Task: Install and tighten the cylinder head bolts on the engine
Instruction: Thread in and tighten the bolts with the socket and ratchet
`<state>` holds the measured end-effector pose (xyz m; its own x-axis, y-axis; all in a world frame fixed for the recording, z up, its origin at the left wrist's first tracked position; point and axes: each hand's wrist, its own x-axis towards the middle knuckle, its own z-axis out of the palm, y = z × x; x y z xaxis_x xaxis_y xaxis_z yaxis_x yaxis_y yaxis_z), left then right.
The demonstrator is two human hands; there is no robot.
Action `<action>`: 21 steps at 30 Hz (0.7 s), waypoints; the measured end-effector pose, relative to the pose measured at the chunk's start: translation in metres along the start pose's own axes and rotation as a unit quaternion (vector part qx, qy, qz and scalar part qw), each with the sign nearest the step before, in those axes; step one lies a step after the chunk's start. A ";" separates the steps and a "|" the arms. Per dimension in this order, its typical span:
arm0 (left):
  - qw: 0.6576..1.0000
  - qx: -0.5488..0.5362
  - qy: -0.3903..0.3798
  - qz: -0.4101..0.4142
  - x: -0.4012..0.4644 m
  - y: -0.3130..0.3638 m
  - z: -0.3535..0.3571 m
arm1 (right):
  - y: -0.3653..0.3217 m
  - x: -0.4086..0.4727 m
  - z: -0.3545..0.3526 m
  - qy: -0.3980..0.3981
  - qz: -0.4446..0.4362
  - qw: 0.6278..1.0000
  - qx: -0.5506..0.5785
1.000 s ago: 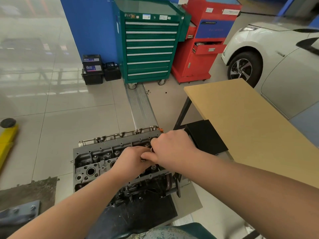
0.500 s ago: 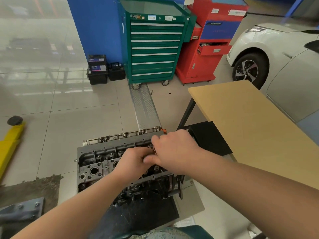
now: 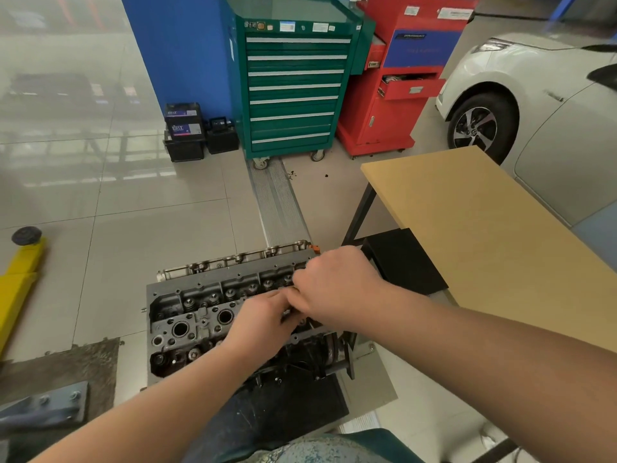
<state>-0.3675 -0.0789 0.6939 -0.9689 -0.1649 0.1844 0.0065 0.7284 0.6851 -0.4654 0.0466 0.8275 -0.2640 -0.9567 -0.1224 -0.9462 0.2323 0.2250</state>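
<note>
Left hand [image 3: 263,317] and right hand [image 3: 337,289] meet, fingers curled, over the engine [image 3: 200,315]; what they pinch is hidden

A workshop floor [image 3: 143,228] of large pale grey glossy tiles reflects soft light, with a ribbed metal strip [image 3: 278,202] running across it. Against a blue wall panel [image 3: 180,51] stands a green tool cabinet [image 3: 293,91] on wheels with many drawers. Just to its right is a red tool cabinet [image 3: 397,95] with one drawer open. Two black car batteries [image 3: 197,132] sit on the floor left of the green cabinet. A light wooden table [image 3: 484,235] with black legs fills the right side, and a white car [image 3: 541,95] is parked behind it. A yellow lift arm [image 3: 20,275] lies at the left edge.
</note>
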 end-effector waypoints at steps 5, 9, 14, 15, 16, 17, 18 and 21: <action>0.997 0.015 -0.075 0.014 0.014 -0.010 -0.009 | 0.013 -0.001 0.005 -0.055 -0.093 0.990 0.092; 0.992 -0.030 -0.122 0.029 0.020 -0.012 -0.016 | 0.013 0.004 0.017 0.015 -0.009 1.000 0.004; 0.999 -0.002 -0.042 -0.002 0.014 -0.013 -0.003 | 0.009 0.009 0.022 0.038 0.053 0.998 0.001; 0.999 0.009 -0.049 -0.003 0.016 -0.015 -0.003 | 0.011 0.009 0.020 0.028 0.021 0.999 0.039; 0.997 0.018 -0.070 0.001 0.019 -0.016 -0.005 | 0.015 0.008 0.016 0.010 -0.018 0.997 0.076; 0.995 0.023 -0.101 0.007 0.022 -0.018 -0.007 | 0.018 0.007 0.011 -0.013 -0.056 0.994 0.095; 0.991 0.025 -0.133 0.015 0.025 -0.020 -0.010 | 0.020 0.005 0.007 -0.031 -0.076 0.992 0.096; 0.984 -0.003 -0.174 0.031 0.033 -0.022 -0.019 | 0.017 0.003 0.007 -0.021 -0.032 0.999 0.034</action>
<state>-0.3947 -0.1127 0.6985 -0.9927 0.1181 -0.0265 0.0681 0.7257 0.6847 -0.4832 0.0490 0.8244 -0.2099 -0.9618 -0.1759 -0.9713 0.1846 0.1499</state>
